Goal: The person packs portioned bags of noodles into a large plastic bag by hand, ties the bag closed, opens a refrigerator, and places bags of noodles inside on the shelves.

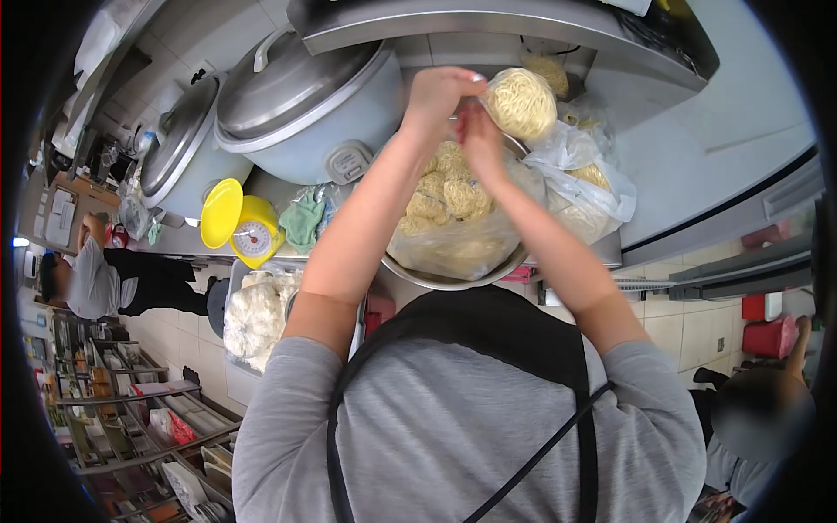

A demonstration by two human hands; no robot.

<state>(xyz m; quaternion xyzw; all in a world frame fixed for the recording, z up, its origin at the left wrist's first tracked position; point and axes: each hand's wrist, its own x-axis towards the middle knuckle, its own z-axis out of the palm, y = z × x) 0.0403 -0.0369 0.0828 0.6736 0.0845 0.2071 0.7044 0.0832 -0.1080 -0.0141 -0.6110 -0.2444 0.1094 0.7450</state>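
grey long-sleeved top, black apron straps

Bright, fisheye-warped (dark corners) — perhaps overhead-lit

Both arms stretch far forward, bare to the elbows — left hand (pixel 436 96) and right hand (pixel 478 139) touching, fingers curled.

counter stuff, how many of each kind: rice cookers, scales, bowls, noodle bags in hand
rice cookers: 2
scale: 1
bowl: 1
noodle bag held up by the hands: 1
total: 5
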